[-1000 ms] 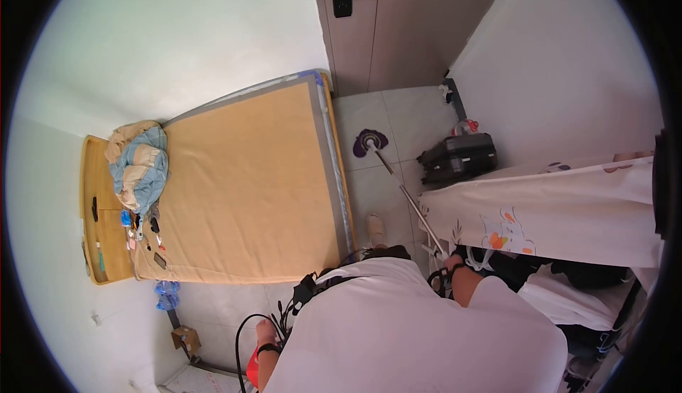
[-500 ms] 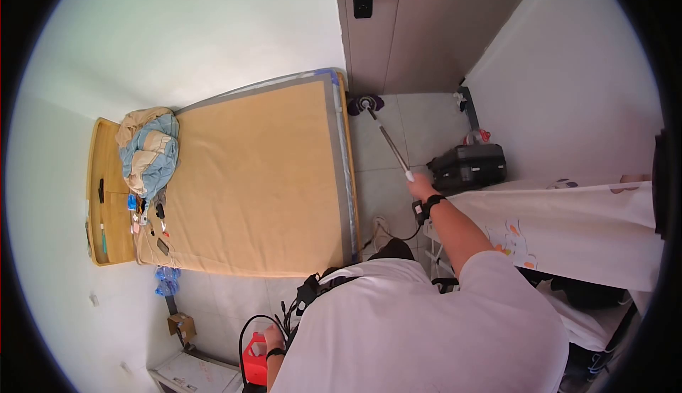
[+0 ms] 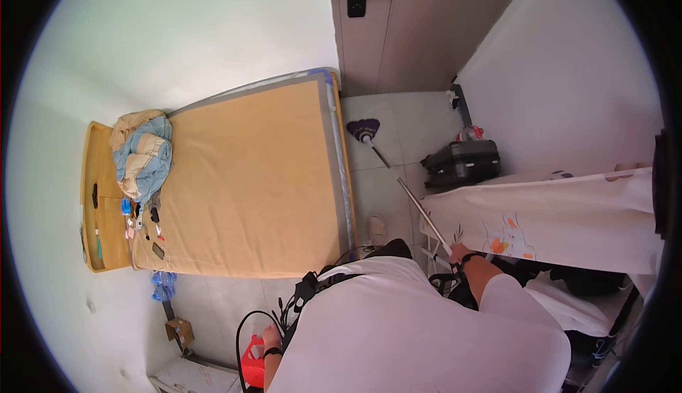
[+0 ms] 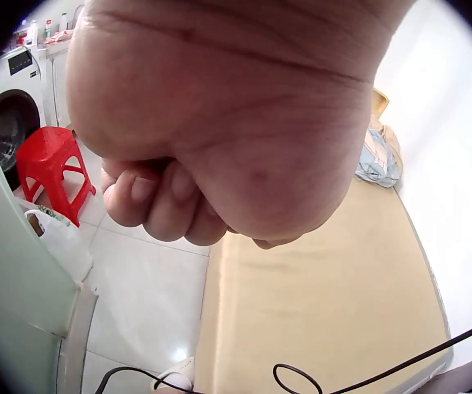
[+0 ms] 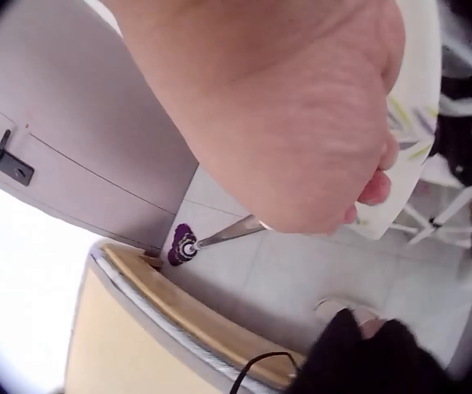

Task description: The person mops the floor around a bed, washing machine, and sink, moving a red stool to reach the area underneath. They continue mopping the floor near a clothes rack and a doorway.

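Note:
My right hand [image 3: 459, 252] grips the upper end of a mop's metal handle [image 3: 412, 196], low on the right side of the head view. The handle slants away to a purple mop head [image 3: 364, 129], which lies on the tiles beside the foot of the bed. In the right wrist view the mop head [image 5: 183, 245] shows near the door, and the palm hides most of the grip. My left hand [image 3: 271, 336] hangs by my side with nothing in it. Its fingers [image 4: 170, 205] are folded in towards the palm in the left wrist view.
A bed [image 3: 241, 180] stands to the left, a dark suitcase [image 3: 463, 164] and printed curtain [image 3: 497, 215] to the right. The door [image 3: 405, 31] is ahead. A red stool [image 4: 51, 160] stands by a washing machine [image 4: 12, 115]. A black cable [image 3: 241, 343] loops near my left hand.
The mop head first slid forward towards the door, then came back part way. My right hand reached forward with the handle and has drawn back towards my body. The left hand stays at my side.

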A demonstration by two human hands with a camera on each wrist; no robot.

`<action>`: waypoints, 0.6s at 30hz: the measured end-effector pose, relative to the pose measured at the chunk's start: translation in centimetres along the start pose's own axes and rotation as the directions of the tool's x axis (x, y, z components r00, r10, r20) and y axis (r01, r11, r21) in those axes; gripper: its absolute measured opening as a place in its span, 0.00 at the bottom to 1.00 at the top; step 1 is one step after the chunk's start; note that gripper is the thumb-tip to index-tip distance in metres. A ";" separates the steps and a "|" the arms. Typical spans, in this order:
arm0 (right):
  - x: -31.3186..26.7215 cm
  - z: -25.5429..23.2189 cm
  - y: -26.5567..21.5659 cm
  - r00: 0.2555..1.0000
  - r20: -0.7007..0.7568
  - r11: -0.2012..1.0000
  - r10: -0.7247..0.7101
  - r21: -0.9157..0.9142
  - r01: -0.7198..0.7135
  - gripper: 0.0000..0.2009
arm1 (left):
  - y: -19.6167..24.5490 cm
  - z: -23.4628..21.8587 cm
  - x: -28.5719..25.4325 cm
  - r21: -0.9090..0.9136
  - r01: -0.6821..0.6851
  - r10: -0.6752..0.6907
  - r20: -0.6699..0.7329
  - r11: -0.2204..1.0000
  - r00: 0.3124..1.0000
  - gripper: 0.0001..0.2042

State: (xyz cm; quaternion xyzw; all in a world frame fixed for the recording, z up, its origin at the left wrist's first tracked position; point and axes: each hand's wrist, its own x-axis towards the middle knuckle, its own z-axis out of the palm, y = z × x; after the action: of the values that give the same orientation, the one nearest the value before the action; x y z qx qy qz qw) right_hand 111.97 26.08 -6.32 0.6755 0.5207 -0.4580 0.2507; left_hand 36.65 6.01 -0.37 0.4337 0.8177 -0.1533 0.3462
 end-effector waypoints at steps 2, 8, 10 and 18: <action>-2.1 3.0 4.1 0.989 0.141 0.996 0.047 -0.075 -0.036 0.16 | 1.1 -1.5 0.5 -0.078 0.033 -0.034 -0.013 0.996 0.999 0.22; -1.7 10.6 12.8 0.847 0.532 1.000 -0.011 0.013 0.005 0.18 | 7.9 -8.0 -0.3 -0.431 0.184 -0.235 -0.068 0.884 0.970 0.19; -1.6 13.1 17.9 0.799 0.587 0.983 -0.130 0.183 0.025 0.17 | 9.1 -9.0 -0.6 -0.477 0.193 -0.248 -0.055 0.858 0.967 0.20; 7.2 18.1 15.2 0.547 0.547 0.639 -0.633 0.769 -0.029 0.15 | 4.3 -5.4 0.3 -0.130 -0.036 0.018 -0.141 0.991 0.990 0.21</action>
State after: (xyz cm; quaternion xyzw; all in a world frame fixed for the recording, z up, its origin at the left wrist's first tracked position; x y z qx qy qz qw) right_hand 119.96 9.70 -22.97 0.3323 0.2583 -0.9034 0.0821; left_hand 37.70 11.63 3.50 0.4304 0.8423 -0.0635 0.3182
